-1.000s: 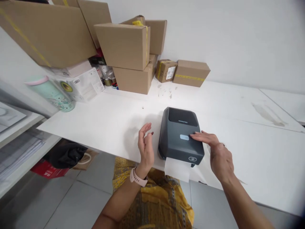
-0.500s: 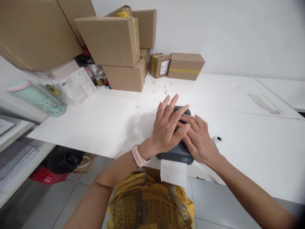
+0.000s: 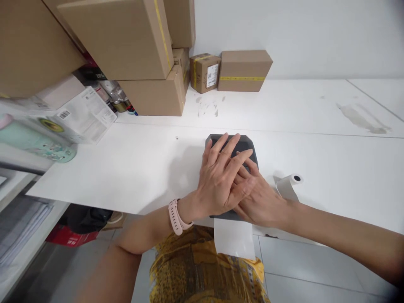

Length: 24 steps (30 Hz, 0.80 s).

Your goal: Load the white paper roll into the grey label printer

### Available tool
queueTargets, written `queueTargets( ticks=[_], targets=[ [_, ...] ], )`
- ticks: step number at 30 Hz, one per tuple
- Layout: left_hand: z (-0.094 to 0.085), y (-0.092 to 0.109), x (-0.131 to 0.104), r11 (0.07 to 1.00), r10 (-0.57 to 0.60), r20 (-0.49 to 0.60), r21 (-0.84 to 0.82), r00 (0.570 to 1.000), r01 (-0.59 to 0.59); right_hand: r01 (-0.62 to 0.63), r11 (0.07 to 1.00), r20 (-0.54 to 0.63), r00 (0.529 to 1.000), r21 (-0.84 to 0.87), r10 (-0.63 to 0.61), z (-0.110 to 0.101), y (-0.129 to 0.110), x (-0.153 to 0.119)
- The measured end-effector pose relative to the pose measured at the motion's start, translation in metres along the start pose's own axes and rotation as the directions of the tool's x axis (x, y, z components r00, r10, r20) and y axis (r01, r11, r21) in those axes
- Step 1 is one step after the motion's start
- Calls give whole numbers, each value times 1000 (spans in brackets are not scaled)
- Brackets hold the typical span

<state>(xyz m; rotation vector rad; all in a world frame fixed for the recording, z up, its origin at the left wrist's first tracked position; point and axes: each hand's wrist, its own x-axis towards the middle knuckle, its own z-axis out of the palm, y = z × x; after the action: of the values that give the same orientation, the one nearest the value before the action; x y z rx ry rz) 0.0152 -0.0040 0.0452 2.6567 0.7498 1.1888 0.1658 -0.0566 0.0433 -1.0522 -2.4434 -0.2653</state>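
Note:
A dark grey label printer (image 3: 244,143) sits near the front edge of the white table, largely covered by both hands. White label paper (image 3: 235,239) sticks out of its front and hangs past the edge. My left hand (image 3: 219,176), a pink watch band at its wrist, lies over the top with its fingers spread. My right hand (image 3: 257,195) reaches in from the right and lies on the lid, partly underneath my left hand. Its visible fingers are stretched out. Neither hand grips anything. A small white paper roll (image 3: 292,182) lies to the right, its loose end unrolled.
Cardboard boxes (image 3: 151,97) are stacked at the back left, with two smaller taped boxes (image 3: 244,69) beside them against the wall. A mint green tumbler (image 3: 47,143) and a white carton (image 3: 86,113) stand at the left. Shelves (image 3: 28,231) are below.
My right hand has slid left, further under my left hand. More of the printer's far end and of the paper roll shows. The camera view has shifted and come closer.

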Motion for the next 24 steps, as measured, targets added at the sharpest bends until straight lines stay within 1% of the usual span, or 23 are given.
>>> queueTargets(
  ticks=[4, 7, 9, 11, 13, 14, 15, 16, 17, 18, 19, 20, 21, 22, 23, 24],
  targets=[
    [-4, 3, -1, 1000, -22, 5, -20, 1000, 22, 30, 999, -5, 1000, 43, -30, 0, 0, 1],
    [-5, 4, 1, 999, -30, -16, -42, 999, 29, 26, 998, 8, 1000, 58, -27, -1, 1, 3],
    [-5, 2, 5, 997, -44, -37, -63, 998, 41, 11, 997, 24, 1000, 75, -13, -1, 1, 4],
    [-5, 0, 5, 994, -63, -57, -91, 996, 58, -14, 993, 12, 1000, 119, 13, -3, 2, 4],
    [-4, 1, -5, 986, -121, -120, -128, 985, 106, -57, 983, -37, 997, 174, 64, -4, 1, 0],
    [-4, 4, -16, 976, -176, -183, -156, 967, 149, -86, 976, -65, 993, 200, 101, -5, 0, -3],
    [-3, 8, -31, 960, -249, -261, -194, 933, 202, -125, 967, -90, 985, 223, 148, -6, -1, -7],
    [-2, 15, -49, 932, -339, -352, -251, 873, 260, -167, 956, -109, 974, 243, 198, -6, -3, -11],
    [-1, 23, -70, 897, -423, -427, -321, 799, 304, -209, 942, -124, 961, 261, 247, -6, -6, -16],
    [1, 33, -91, 857, -499, -472, -391, 727, 335, -243, 929, -141, 947, 280, 290, -4, -9, -22],
    [2, 43, -112, 804, -577, -473, -470, 666, 364, -265, 918, -162, 933, 296, 322, -2, -12, -27],
    [2, 53, -129, 726, -665, -422, -557, 616, 403, -278, 910, -187, 920, 308, 344, 1, -16, -32],
    [2, 61, -143, 612, -740, -241, -628, 628, 481, -284, 905, -215, 908, 315, 360, 4, -19, -37],
    [1, 68, -152, 462, -787, 4, -659, 617, 593, -291, 902, -242, 895, 318, 374, 7, -23, -41],
    [-1, 72, -156, 328, -786, 211, -654, 581, 681, -301, 899, -265, 882, 319, 389, 11, -26, -44],
    [-1, 73, -157, 210, -753, 391, -618, 528, 757, -313, 893, -284, 868, 323, 407, 15, -29, -47]
  ],
)
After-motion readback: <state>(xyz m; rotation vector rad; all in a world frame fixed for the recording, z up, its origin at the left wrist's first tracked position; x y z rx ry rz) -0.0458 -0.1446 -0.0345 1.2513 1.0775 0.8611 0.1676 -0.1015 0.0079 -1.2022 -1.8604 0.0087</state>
